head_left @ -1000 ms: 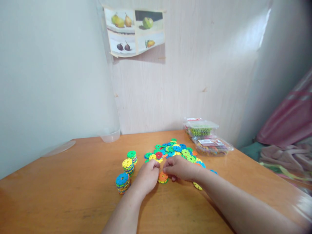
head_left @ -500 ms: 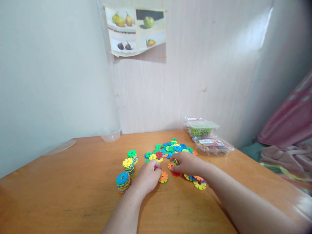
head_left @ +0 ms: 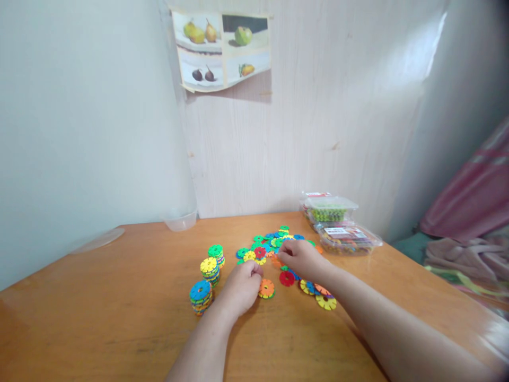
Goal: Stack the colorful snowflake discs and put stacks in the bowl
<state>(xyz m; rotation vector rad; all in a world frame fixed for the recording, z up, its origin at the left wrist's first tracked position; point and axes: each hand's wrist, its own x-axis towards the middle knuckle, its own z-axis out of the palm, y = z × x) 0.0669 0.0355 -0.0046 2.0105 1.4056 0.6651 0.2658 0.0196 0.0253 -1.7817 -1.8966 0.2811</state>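
A loose heap of coloured plastic snowflake discs (head_left: 274, 243) lies in the middle of the wooden table (head_left: 119, 318). My right hand (head_left: 300, 257) rests on the heap's near edge, fingers curled and pinched on the discs; what it holds is hidden. My left hand (head_left: 242, 286) is curled into a loose fist on the table, touching a short orange-topped stack (head_left: 266, 289). A red disc (head_left: 287, 278) and some yellow and orange discs (head_left: 324, 301) lie beside my right wrist. Three taller stacks stand left of my left hand, topped blue (head_left: 200, 297), yellow (head_left: 209, 269) and green (head_left: 216, 253).
Two clear lidded plastic boxes (head_left: 342, 228) of small coloured pieces stand at the back right by the wall. A clear plastic tub (head_left: 181, 220) and a clear lid (head_left: 99, 241) sit at the back left. Cloth (head_left: 469, 249) lies beyond the table's right edge.
My right hand has moved away from the orange-topped stack, back and to the right onto the heap, uncovering the red, yellow and orange discs. My left hand has stayed put.
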